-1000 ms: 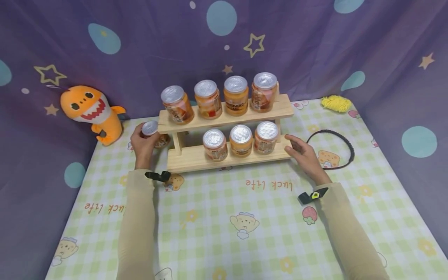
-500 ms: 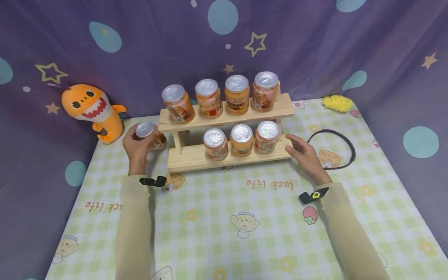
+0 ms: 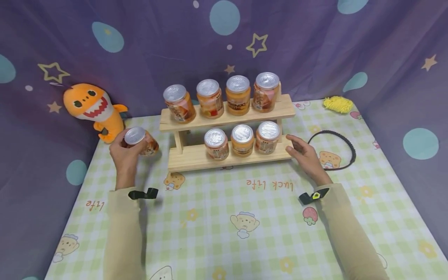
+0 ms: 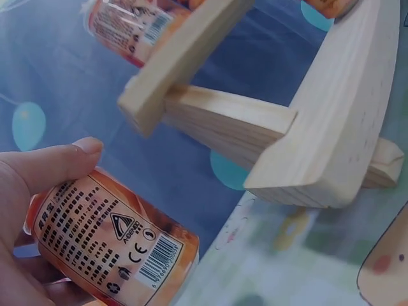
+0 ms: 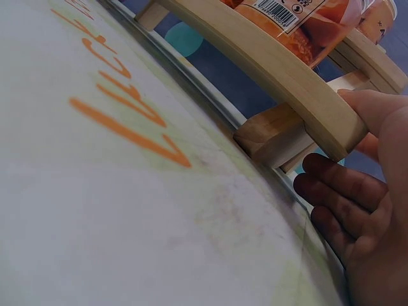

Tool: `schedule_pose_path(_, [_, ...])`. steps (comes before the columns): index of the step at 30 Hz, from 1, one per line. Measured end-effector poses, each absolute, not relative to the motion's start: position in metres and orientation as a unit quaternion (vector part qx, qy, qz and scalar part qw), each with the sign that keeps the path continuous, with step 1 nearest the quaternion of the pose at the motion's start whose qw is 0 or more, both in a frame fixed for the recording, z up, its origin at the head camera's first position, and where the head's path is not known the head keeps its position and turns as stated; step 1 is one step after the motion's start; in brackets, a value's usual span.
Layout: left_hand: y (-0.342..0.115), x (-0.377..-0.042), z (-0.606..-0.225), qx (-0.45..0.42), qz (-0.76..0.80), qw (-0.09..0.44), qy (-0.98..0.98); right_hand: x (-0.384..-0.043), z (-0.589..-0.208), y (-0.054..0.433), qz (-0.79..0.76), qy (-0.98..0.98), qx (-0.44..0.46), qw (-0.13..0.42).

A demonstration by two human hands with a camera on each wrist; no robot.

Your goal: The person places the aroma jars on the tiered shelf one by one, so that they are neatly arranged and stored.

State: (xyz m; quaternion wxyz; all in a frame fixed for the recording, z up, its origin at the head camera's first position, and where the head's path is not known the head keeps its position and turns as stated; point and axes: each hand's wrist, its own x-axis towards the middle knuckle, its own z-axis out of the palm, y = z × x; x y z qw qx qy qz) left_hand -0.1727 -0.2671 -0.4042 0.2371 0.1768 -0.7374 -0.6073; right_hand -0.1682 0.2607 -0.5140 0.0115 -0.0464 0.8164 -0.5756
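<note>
My left hand (image 3: 123,160) grips a jar (image 3: 150,146) of orange contents with a silver lid, left of the two-tier wooden rack (image 3: 185,157). In the left wrist view, thumb and fingers wrap the jar (image 4: 115,236), whose printed label and barcode show. It is tilted. At the rack's right end my right hand (image 3: 308,155) holds the lower board. The right wrist view has the thumb against the board end (image 5: 331,124), other fingers curled below it. Several similar jars (image 3: 238,102) stand on the upper board, and three jars (image 3: 242,146) on the lower one.
An orange shark plush (image 3: 96,109) leans at the back left. Yellow yarn (image 3: 338,104) lies at the back right, and a dark headband (image 3: 351,149) lies right of my right hand. A purple curtain (image 3: 157,42) rises behind the checked tablecloth (image 3: 217,237).
My left hand has drawn the jar left and toward me, away from the rack's left end. The right hand stays at the rack's right end, and the rack has not moved.
</note>
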Motion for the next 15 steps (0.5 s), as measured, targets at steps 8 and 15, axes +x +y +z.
schedule_pose_path(8, [-0.266,-0.155,-0.393,0.181,-0.593,0.236,-0.749,-0.168,-0.514,0.261,-0.570,0.820,-0.043,0.013])
schedule_pose_path(15, [-0.258,-0.142,-0.384,0.160,-0.608,0.241,-0.739,-0.167,-0.512,0.260,-0.574,0.818,-0.048,0.011])
